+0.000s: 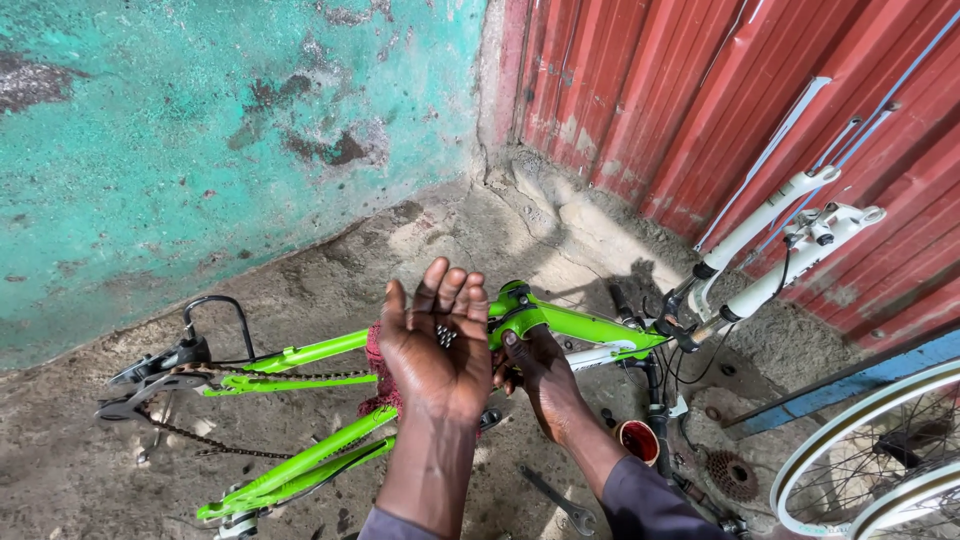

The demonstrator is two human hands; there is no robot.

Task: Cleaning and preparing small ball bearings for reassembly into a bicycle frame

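Small steel balls (446, 336) are held in the cupped palm of the left hand (435, 345), which is raised palm-up above the green frame (300, 352); the right hand (535, 370) is laid on the frame at its bottom bracket, fingers curled, though whether anything is gripped cannot be told; a red cup (638, 440) and a wrench (555, 500) lie on the floor just beside.

A wrench (560, 503) lies on the concrete floor (420, 240) near a red cup (639, 440) and a wheel (880, 460).

No packages, labels, signs or screens show in this view
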